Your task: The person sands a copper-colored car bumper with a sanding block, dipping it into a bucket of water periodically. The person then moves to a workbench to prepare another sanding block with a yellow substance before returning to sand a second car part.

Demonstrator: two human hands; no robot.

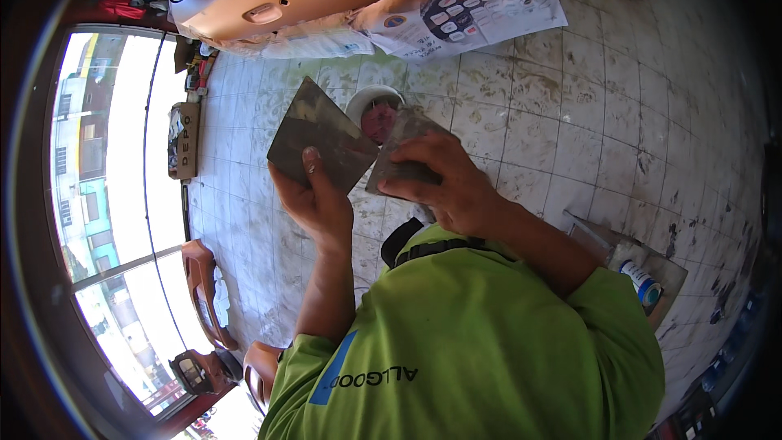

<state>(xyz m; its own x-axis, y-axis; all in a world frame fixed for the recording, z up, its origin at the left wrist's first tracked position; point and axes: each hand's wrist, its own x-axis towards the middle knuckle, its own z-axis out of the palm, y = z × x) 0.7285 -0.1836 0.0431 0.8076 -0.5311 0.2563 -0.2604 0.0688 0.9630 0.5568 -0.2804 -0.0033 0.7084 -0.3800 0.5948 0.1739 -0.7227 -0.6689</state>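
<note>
My left hand [314,204] grips a square, dark metal plate [322,126] by its lower part, thumb on the face. My right hand [444,183] holds a second grey, worn flat piece [407,130], fingers curled over it, close beside the first plate's right corner; whether the two touch I cannot tell. Just beyond them on the floor is a white bucket [365,99] with a pinkish-red thing inside, partly hidden by the pieces.
An orange car panel [236,0] with masking paper [505,16] is ahead. A cardboard box [181,143] and orange parts [208,293] lie left, by a bright opening. On the right, a board [668,277] holds a cylindrical container [635,277]. The tiled floor [611,114] is stained.
</note>
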